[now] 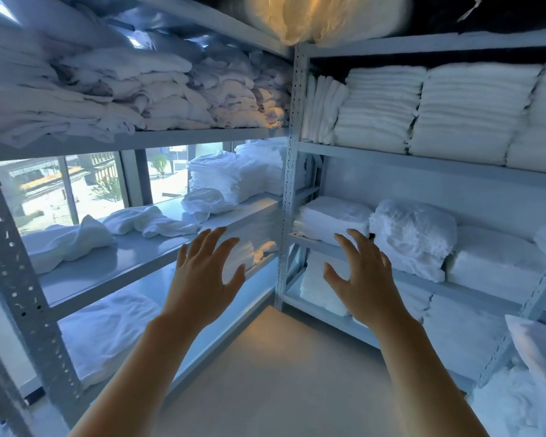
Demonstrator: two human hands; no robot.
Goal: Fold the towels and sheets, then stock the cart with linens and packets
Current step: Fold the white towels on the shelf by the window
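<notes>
Two metal racks meet in a corner: the left rack (19, 279) carries rumpled sheets (85, 89) above and loose linen (67, 241) before a window (60, 190); the right rack (292, 152) holds neatly folded towels (467, 111) and wrapped bundles (413, 234); the left hand (202, 279) and right hand (363, 279) hover between the racks, fingers spread, holding nothing.
</notes>
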